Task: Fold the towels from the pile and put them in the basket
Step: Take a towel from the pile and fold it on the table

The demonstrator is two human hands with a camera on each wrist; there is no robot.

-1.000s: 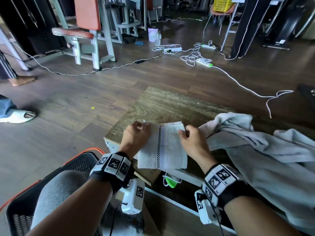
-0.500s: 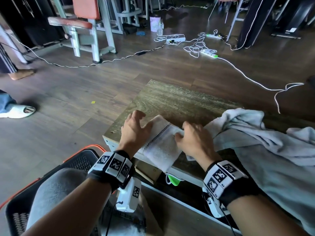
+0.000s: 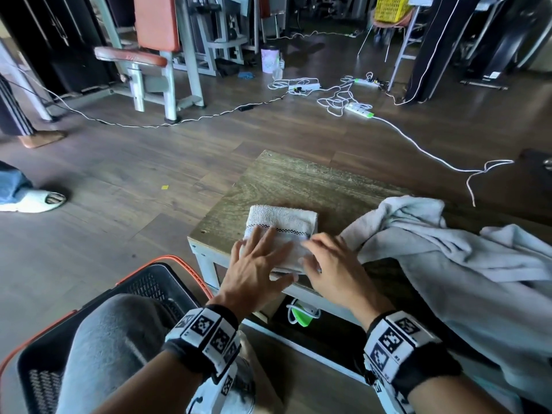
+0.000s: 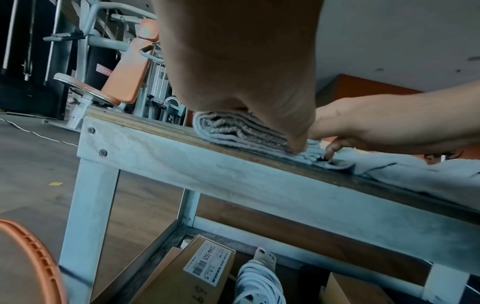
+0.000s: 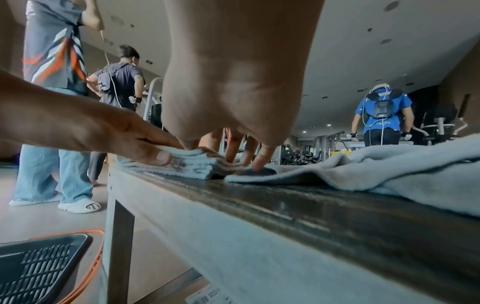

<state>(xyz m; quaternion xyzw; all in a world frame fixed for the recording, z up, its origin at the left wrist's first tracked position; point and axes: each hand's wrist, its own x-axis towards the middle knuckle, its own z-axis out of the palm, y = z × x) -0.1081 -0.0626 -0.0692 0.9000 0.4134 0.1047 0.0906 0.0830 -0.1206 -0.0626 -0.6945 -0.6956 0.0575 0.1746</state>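
A small white towel [image 3: 282, 221] with a black checked stripe lies folded in a thick stack on the wooden table [image 3: 298, 180], near its front left corner. My left hand [image 3: 261, 256] lies flat on the near half of the towel, fingers straight. My right hand [image 3: 324, 256] touches the towel's right edge with loosely spread fingers [image 5: 259, 160], whose tips come down where the grey pile begins. The pile of grey towels [image 3: 454, 258] sprawls over the right of the table. The black basket [image 3: 149, 286] with an orange rim stands on the floor, lower left. The stack's layered edge [image 4: 233, 127] shows under my left palm.
My knee in grey trousers [image 3: 113, 339] is over the basket. Boxes and a coiled white cable [image 4: 259, 281] sit under the table. White cables and power strips [image 3: 358, 107] cross the floor beyond. An orange gym machine [image 3: 155, 55] and standing people [image 5: 52, 102] are further off.
A second ago both hands held the towel at its far corners. They folded it over once more, and now it lies compact with both hands resting on it.
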